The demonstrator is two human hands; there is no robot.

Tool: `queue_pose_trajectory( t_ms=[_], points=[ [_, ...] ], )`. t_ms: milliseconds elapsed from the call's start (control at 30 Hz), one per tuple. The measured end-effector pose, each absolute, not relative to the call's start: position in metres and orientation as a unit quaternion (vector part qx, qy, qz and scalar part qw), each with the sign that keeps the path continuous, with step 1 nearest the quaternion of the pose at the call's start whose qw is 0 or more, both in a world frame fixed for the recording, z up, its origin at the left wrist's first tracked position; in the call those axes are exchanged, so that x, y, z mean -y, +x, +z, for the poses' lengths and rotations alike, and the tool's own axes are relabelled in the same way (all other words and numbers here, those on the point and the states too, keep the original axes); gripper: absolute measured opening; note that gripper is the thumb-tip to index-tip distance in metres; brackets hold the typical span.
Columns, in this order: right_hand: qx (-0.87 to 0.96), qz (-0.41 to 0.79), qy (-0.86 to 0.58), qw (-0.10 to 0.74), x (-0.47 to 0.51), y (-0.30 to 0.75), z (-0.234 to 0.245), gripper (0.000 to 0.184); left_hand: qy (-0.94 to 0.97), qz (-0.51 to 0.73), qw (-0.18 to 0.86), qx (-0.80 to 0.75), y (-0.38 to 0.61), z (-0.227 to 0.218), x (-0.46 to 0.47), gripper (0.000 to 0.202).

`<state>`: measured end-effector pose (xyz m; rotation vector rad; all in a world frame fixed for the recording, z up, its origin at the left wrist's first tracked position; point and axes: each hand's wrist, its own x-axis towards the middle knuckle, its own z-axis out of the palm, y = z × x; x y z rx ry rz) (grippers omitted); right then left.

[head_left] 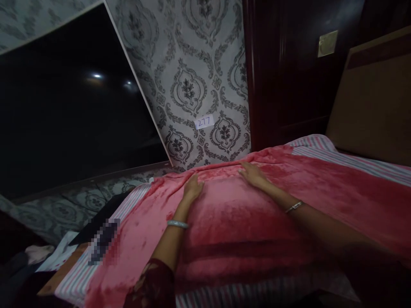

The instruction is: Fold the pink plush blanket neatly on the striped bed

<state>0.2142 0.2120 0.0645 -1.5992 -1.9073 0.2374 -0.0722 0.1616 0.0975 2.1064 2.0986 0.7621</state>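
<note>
A pink fleece blanket [244, 214] is spread over a bed with a striped sheet [321, 149] showing at its edges. My left hand [193, 188] lies flat on the blanket near its far edge, fingers stretched out. My right hand [252, 173] rests flat on the blanket a little to the right, fingers also extended toward the far edge. Both hands hold nothing. Each wrist wears a bangle.
A large dark TV screen [70, 102] hangs on the patterned wallpaper [192, 85] with a small paper label [204, 122]. A dark wooden door [289, 72] and a brown headboard [372, 98] stand at the right. Clutter lies at the lower left.
</note>
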Motion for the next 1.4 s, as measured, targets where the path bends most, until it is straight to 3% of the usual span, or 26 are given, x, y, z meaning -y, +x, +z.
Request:
queue_pose_trajectory(
  t_ms=[167,233,567,767,1000,1233,1400],
  points=[
    [0.778,-0.008,-0.604,0.174,-0.192,0.183,0.024,0.056,0.708,0.090,-0.001,-0.701,-0.039,0.049,-0.154,0.062],
    [0.784,-0.017,-0.602,0.153,-0.186,0.185,0.010,0.057,0.711,0.071,-0.015,-0.700,-0.039,0.034,-0.148,0.063],
    [0.774,-0.022,-0.618,0.136,-0.188,0.207,0.013,0.055,0.681,0.063,-0.042,-0.729,-0.051,0.040,-0.144,0.066],
    [0.698,0.057,-0.703,0.124,-0.182,0.258,0.009,0.059,0.628,0.048,0.022,-0.777,-0.082,0.046,-0.138,0.067],
    [0.690,0.109,-0.708,0.105,-0.176,0.297,0.021,0.062,0.635,0.050,0.067,-0.768,-0.099,0.058,-0.145,0.065],
    [0.726,0.046,-0.667,0.162,-0.205,0.243,0.077,0.060,0.676,0.067,-0.019,-0.734,-0.062,0.093,-0.175,0.063],
    [0.738,0.048,-0.660,0.132,-0.215,0.208,0.051,0.053,0.687,0.032,-0.016,-0.726,-0.052,0.068,-0.188,0.060]
  ],
)
